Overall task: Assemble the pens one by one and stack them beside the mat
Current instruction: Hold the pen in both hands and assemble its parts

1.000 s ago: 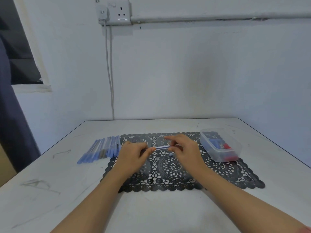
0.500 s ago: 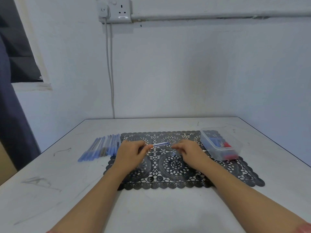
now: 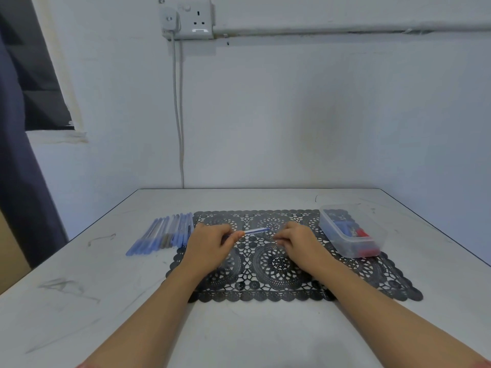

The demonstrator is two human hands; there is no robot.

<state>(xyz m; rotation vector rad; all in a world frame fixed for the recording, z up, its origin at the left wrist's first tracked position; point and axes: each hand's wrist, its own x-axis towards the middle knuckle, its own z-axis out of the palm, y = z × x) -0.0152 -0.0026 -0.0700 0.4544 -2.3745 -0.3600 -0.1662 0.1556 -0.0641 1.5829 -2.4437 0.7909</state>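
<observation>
My left hand (image 3: 210, 245) pinches a clear pen barrel with a blue tip (image 3: 256, 231) and holds it just above the black lace mat (image 3: 265, 288), tip pointing right. A short gap separates the pen's tip from my right hand (image 3: 300, 243), which lies low on the mat with its fingers curled toward the pen. Whether those fingers hold a small part is hidden. Several assembled blue pens (image 3: 164, 235) lie side by side on the table, against the mat's left edge.
A clear plastic box (image 3: 353, 248) with blue and red pen parts sits on the mat's right end. The white table (image 3: 106, 301) stands against a wall, with its edges close on the left and right. A cable hangs from a wall socket (image 3: 191, 19).
My right hand let go of the pen and dropped to the mat, a little to the right. My left hand kept hold of the pen and stayed roughly in place.
</observation>
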